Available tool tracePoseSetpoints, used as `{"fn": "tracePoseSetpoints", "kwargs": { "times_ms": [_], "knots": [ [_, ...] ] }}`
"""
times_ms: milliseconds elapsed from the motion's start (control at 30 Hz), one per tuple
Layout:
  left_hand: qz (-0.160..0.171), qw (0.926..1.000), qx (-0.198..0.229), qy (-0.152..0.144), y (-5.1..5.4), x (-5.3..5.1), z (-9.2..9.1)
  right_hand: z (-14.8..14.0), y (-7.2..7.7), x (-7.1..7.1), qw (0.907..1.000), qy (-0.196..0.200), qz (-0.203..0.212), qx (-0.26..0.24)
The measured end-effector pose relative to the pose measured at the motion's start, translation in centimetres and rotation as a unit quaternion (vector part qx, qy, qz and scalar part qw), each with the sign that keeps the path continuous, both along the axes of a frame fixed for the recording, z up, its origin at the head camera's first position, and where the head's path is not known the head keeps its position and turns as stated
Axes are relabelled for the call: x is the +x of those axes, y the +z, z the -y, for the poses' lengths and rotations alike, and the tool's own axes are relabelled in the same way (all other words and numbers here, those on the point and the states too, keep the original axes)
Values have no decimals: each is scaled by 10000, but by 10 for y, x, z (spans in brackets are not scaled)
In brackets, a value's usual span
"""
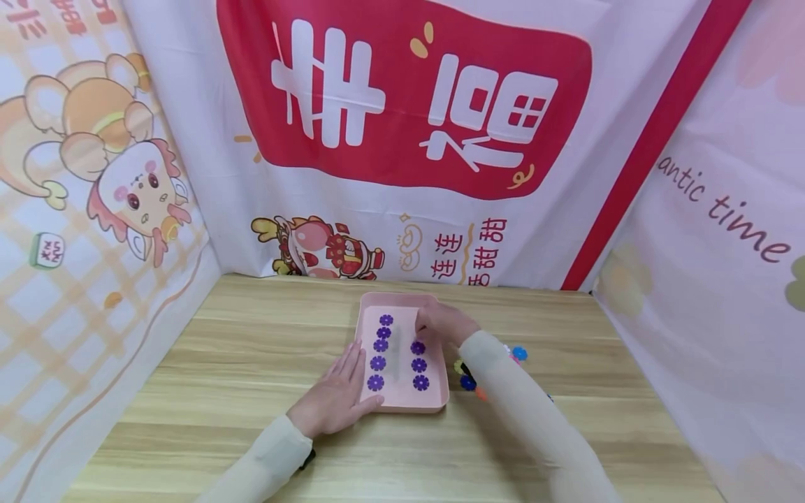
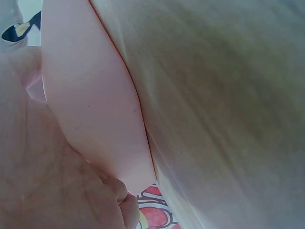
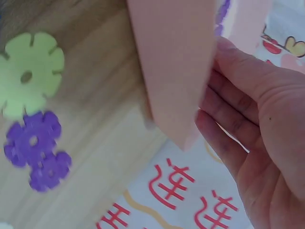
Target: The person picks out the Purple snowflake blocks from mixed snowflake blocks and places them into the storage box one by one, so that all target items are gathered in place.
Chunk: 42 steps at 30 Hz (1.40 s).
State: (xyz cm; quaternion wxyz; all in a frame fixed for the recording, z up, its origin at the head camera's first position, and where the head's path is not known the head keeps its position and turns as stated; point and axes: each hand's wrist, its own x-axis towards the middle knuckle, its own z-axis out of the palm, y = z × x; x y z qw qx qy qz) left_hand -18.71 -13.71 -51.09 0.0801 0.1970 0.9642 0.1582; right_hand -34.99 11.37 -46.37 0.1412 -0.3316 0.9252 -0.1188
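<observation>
A pink rectangular tray [image 1: 402, 398] lies on the table with two columns of purple snowflake-shaped plastic discs in it. The left column [image 1: 377, 363] has several discs, and three show in the right column [image 1: 418, 365]. With fingers fairly straight, the left hand [image 1: 336, 398] rests along the tray's left wall, its thumb at the near rim. The right hand [image 1: 445, 323] reaches over the right wall, fingers bent down just beyond the farthest visible right-column disc. In the right wrist view, the tray wall [image 3: 174, 67] hides its fingertips, so whether they pinch a disc is unclear.
Loose discs in several colours, among them a blue one [image 1: 519, 353], lie right of the tray, partly under the right forearm. The right wrist view has a yellow-green disc [image 3: 35, 71] and two purple ones [image 3: 33, 140] there. Printed cloth [image 1: 402, 230] hangs behind the wooden table.
</observation>
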Motion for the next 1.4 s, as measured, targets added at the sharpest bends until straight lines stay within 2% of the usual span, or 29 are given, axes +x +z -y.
{"fn": "tracePoseSetpoints", "kwargs": {
  "times_ms": [67,100,200,333,467,633,833,933,1033,1200,1400],
  "knots": [
    [-30,10000,4,-15,0,0,0,-4,8,1,9992,199,-149,297],
    [-46,10000,12,-24,0,0,0,-6,12,1,9955,557,-495,583],
    [-64,10000,-26,-36,0,-1,0,-16,23,2,9916,784,-694,757],
    [-89,9999,-67,-6,0,-3,1,-35,34,0,9910,895,-768,639],
    [-88,9999,-91,18,2,-4,2,-60,37,-3,9918,778,-782,643],
    [-36,9999,-96,6,4,-3,4,-88,26,-3,9941,417,-631,778],
    [-64,9999,-102,-4,4,-2,4,-107,-6,2,9978,-147,-100,635],
    [-58,9999,-121,-62,2,-2,3,-113,-21,3,9980,-219,3,591],
    [-74,9998,-119,-117,0,-2,2,-116,-31,3,9977,-216,-122,630],
    [-41,9999,-94,-82,0,-2,-1,-116,-28,3,9974,-445,-113,550],
    [-4,10000,-72,-48,0,-1,-1,-109,-23,-1,9966,-327,-85,756]
  ]
}}
